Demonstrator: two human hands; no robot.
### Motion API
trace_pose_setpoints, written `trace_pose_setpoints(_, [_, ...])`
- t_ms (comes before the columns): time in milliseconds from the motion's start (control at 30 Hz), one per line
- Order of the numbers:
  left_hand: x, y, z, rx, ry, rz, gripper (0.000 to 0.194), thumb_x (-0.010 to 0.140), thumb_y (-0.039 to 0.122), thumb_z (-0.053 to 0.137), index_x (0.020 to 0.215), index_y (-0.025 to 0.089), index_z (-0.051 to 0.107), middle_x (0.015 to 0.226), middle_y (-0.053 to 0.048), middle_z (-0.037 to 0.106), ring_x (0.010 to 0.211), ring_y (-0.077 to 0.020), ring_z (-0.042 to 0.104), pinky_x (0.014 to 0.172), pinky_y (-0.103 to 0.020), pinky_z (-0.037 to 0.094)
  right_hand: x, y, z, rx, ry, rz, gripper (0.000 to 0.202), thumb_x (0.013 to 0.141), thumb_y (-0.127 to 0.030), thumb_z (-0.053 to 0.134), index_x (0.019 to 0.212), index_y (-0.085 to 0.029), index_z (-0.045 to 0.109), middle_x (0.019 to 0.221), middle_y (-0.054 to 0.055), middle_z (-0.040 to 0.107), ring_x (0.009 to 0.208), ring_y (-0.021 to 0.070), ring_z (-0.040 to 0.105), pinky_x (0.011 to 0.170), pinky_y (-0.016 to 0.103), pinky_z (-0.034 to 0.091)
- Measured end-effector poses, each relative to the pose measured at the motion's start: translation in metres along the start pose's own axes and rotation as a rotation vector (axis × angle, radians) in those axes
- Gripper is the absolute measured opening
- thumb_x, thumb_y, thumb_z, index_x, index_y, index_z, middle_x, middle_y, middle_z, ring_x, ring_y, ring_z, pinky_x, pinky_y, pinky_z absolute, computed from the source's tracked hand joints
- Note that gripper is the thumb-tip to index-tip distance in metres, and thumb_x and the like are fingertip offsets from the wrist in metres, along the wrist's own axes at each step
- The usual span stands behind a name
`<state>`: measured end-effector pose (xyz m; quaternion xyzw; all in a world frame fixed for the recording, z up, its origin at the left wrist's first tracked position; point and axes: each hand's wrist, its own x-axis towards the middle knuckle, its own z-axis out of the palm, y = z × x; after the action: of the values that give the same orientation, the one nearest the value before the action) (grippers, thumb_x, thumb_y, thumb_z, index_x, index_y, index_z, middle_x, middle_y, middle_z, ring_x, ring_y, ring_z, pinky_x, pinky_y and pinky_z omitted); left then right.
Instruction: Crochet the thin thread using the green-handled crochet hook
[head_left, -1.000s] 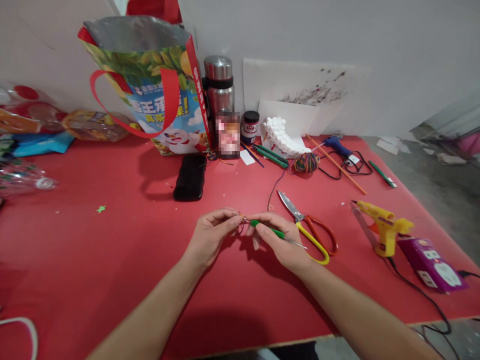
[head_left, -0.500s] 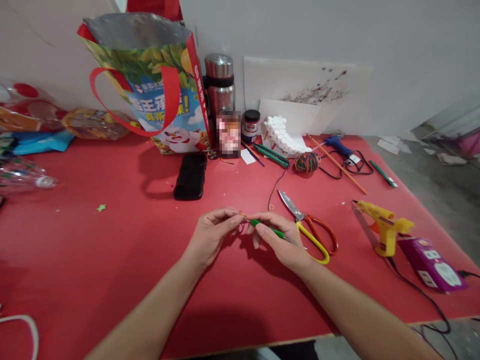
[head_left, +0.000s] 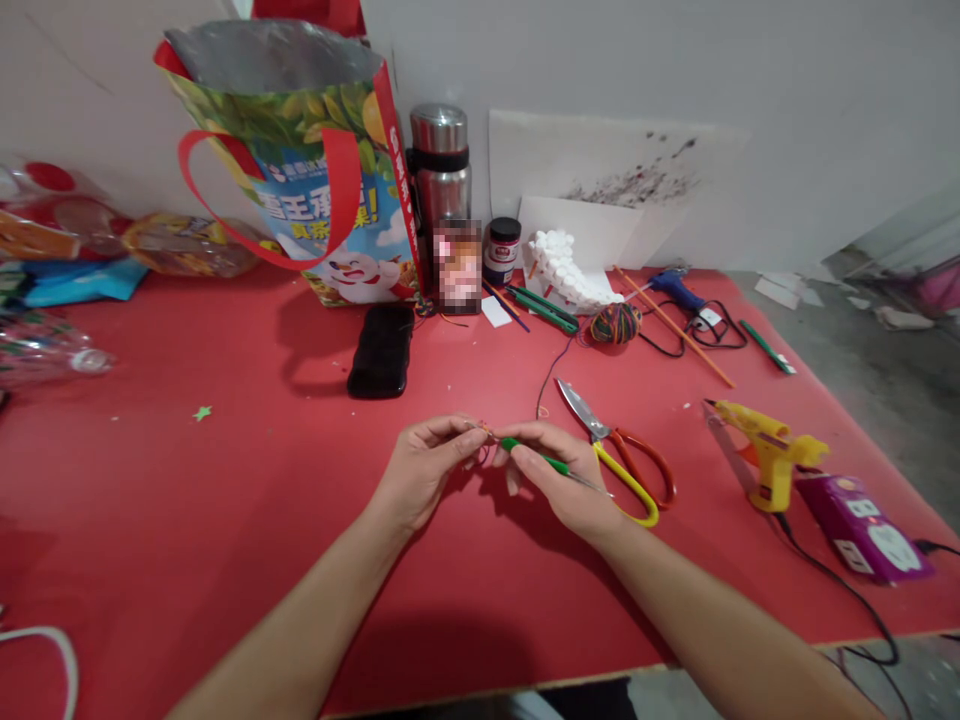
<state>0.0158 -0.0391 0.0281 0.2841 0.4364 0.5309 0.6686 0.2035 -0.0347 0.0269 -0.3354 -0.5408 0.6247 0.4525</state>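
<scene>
On the red table (head_left: 210,520), scissors (head_left: 601,432) lie just right of the right hand (head_left: 570,497), curled closed, beside the left hand (head_left: 420,475), pinched closed, the right gripping a green-handled hook (head_left: 556,464) near the middle, the left some yarn (head_left: 486,429) at the hook's left end.

A craft corner: red table (head_left: 225,520) with glue gun (head_left: 772,452), scissors (head_left: 602,432), yarn ball (head_left: 616,324).

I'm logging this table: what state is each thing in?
Green-handled tool: held in right hand
Yarn piece: pinched by left hand
Scissors: blades closed
Shopping bag: upright, open
Steel flask: upright, lid on
Dark jar: upright, capped
Clear bottle: on its side
Yarn ball: strand trailing
Power strip: red light showing
Yellow glue gun: set down, heat unclear
</scene>
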Motion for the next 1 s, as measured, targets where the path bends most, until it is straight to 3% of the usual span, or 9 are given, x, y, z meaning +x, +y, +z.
trace_pose_setpoints(1000, [0.0011, -0.0026, -0.0028, 0.011, -0.04, 0.019, 0.017, 0.073, 0.029, 0.092, 0.077, 0.017, 0.081, 0.07, -0.001, 0.069, 0.063, -0.0083, 0.057, 0.064, -0.021, 0.045, -0.0002, 0.0017, 0.0006, 0.025, -0.011, 0.004, 0.019, 0.098, -0.029, 0.069, 0.115, -0.025, 0.077, 0.087, 0.002, 0.075, 0.062, 0.0079, 0.066, 0.064, 0.022, 0.058])
